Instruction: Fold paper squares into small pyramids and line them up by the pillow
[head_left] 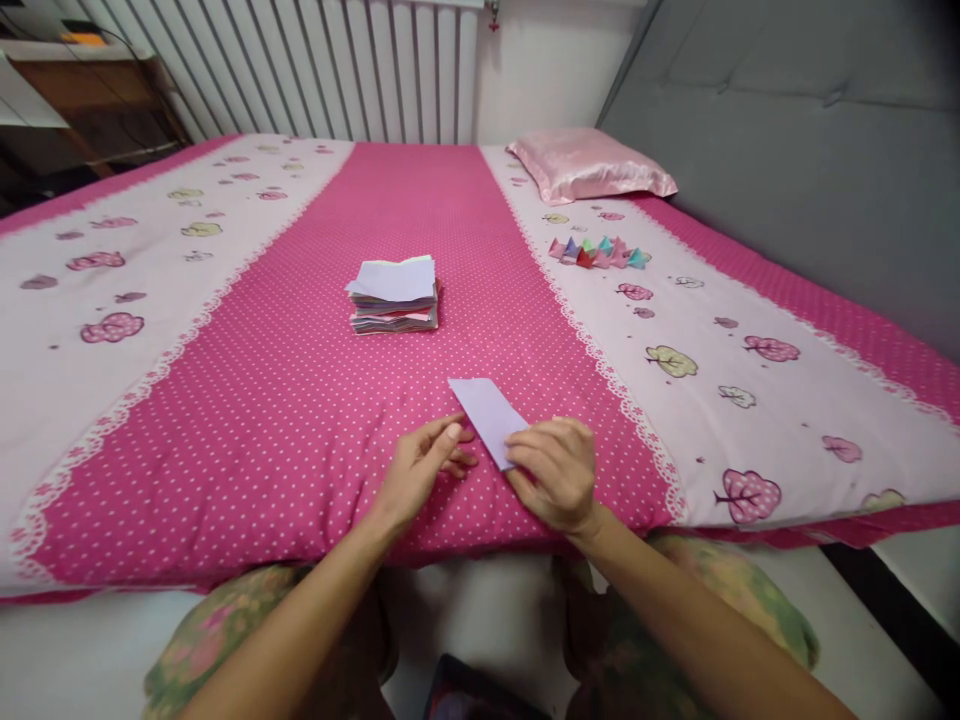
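Close to the bed's front edge, my right hand (553, 470) pinches the lower right end of a pale purple sheet of paper (487, 415). The sheet looks folded into a narrow strip and lies at a slant, its far end pointing up and left. My left hand (426, 465) is just left of the paper with its fingers apart and nothing in it. Farther off stands a stack of paper sheets (394, 295) in several colours, a pale purple one on top. To its right, several small folded paper pieces (598, 253) in pink, red, blue and green lie grouped together.
A pink and white bedspread (420, 200) covers the bed. At the far right rests a shiny pink pillow (589, 165) beside the grey headboard (787, 150). A white radiator (337, 70) stands behind the bed, and a wooden desk (82, 85) is at far left.
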